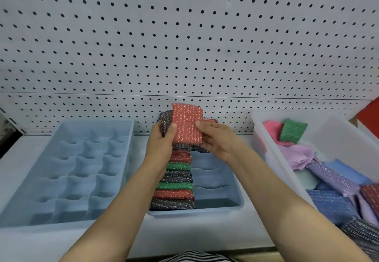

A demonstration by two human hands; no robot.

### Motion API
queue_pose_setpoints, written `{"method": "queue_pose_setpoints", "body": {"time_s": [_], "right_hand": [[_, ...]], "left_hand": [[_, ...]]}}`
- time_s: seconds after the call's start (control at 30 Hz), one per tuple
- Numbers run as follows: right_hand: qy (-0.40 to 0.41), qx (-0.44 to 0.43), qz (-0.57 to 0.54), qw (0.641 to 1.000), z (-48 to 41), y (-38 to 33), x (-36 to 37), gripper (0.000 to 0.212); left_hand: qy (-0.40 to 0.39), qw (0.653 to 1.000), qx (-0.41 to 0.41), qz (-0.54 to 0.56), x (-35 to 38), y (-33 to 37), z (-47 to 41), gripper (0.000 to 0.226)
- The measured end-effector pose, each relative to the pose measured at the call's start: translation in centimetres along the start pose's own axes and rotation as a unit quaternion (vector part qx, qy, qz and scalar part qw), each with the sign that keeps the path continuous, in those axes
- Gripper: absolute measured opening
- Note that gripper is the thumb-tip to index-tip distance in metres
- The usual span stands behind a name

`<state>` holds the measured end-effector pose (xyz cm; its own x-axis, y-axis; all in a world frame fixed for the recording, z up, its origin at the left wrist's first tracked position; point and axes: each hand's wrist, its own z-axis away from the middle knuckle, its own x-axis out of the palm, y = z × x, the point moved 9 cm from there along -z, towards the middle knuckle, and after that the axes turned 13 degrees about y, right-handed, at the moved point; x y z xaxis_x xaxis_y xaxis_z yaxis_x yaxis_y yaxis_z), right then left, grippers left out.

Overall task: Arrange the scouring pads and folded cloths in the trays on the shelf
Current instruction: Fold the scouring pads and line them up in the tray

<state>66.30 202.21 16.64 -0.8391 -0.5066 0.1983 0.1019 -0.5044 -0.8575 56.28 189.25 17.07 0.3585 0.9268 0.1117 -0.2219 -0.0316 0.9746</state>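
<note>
- Centre of the frame: we see the left hand (162,141) and the right hand (218,140) both pinching a red scouring pad (186,124), thumbs on its near face, holding it upright above the far end of the middle blue tray (231,204).
- A dark scouring pad (164,118) lies just behind the red one, against the left hand.
- The row of pads (174,181), red, green and dark, stands on edge in the tray's left column.
- Left of the frame: the divided blue tray (67,169).
- Right of the frame: the clear bin (264,136) holds a green pad (293,131), a pink cloth (270,126) and further cloths and pads.
- Behind: the pegboard (184,36).
</note>
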Motion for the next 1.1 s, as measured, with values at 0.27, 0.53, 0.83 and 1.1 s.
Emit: {"method": "queue_pose_setpoints", "body": {"time_s": [0.27, 0.53, 0.83, 1.1], "right_hand": [[0.012, -0.038, 0.068, 0.997, 1.0, -1.2, -2.0, 0.032], [0.049, -0.079, 0.015, 0.996, 1.4, -2.1, -3.0, 0.025], [0.128, -0.337, 0.548, 0.755, 2.3, -4.9, -4.5, 0.026], [0.110, -0.416, 0.673, 0.602, 2.2, -2.8, -0.7, 0.028]], "left_hand": [[0.013, 1.000, -0.014, 0.008, 0.0, -0.2, 0.5, 0.039], [0.075, 0.996, -0.033, 0.029, -2.0, -0.4, 0.2, 0.030], [0.087, 0.995, -0.022, 0.035, -3.0, -0.6, 0.9, 0.021], [0.096, 0.995, -0.016, 0.037, -4.5, -0.7, 1.5, 0.009]]}}
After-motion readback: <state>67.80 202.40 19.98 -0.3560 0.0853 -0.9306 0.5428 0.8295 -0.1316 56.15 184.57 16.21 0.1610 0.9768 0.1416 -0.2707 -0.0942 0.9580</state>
